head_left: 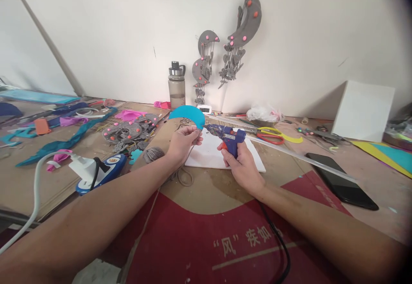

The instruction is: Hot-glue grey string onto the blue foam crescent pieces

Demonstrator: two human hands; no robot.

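Above the white board (206, 157), mid-table, the blue crescent (185, 112) is held up by its lower right end, pinched in the closed fingers of the left hand (182, 143). A grey cord is seen hanging under those fingers. The glue gun (225, 133) is gripped by the right hand (243, 166), fingers wrapped around its handle; its nozzle is aimed at the held end, contact cannot be told.

Progress: the crescent is cut; gluing is judged to be in hand. No dots are seen on its face; any bond is hidden by the fingers. Dots and strings are already fixed on the grey mobiles (249, 22) hung on the wall, so this piece is judged barely started, with trim lacking.

Around: yarn ball (152, 155) beside the left wrist, grey felt pile (128, 133) behind it, power strip (112, 170) at left. Bottle (177, 88) stood by the wall. Scissors (272, 137) and phone (341, 181) are laid at right.
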